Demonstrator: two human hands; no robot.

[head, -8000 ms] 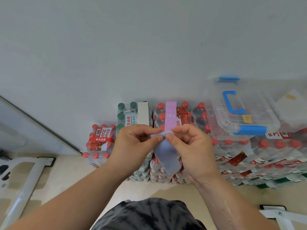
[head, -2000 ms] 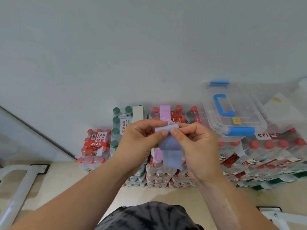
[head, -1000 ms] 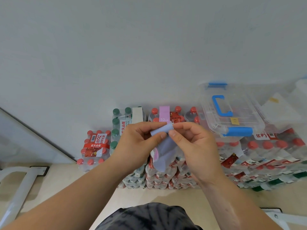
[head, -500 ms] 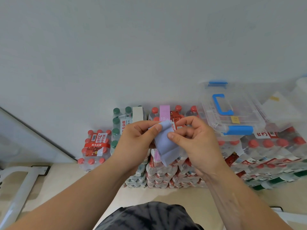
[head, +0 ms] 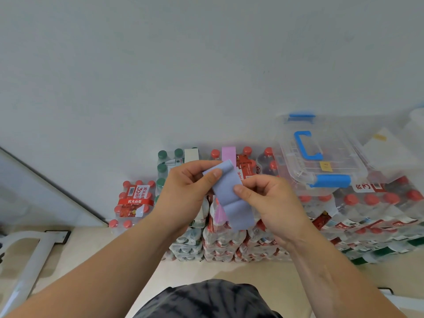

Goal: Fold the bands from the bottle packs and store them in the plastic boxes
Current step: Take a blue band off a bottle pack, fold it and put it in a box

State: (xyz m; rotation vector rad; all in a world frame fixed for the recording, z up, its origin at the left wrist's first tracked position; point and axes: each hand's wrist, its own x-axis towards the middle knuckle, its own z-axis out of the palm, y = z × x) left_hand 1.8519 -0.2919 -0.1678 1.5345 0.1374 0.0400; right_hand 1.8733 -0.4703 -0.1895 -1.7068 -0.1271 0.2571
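A blue-grey band (head: pixel 229 196) hangs folded between my hands, in front of the stacked bottle packs. My left hand (head: pixel 185 191) pinches its upper end with thumb and fingers. My right hand (head: pixel 273 203) grips its middle from the right, thumb on the front. A pink band (head: pixel 228 153) lies over a red-capped bottle pack (head: pixel 246 166) just behind. A white band (head: pixel 191 154) sits on the green-capped pack (head: pixel 168 166). A clear plastic box (head: pixel 321 161) with blue handle and latches rests shut on the packs at the right.
A second clear box (head: pixel 390 154) is at the far right. A lower red-capped pack (head: pixel 134 200) stands to the left by the wall. A white metal frame (head: pixel 25 253) lies on the beige floor at the left; another white frame piece (head: pixel 399 299) is at the lower right.
The band's top end has been turned over from a rolled edge into a flat slanted fold. My right hand slid down to its middle while my left kept the upper end.
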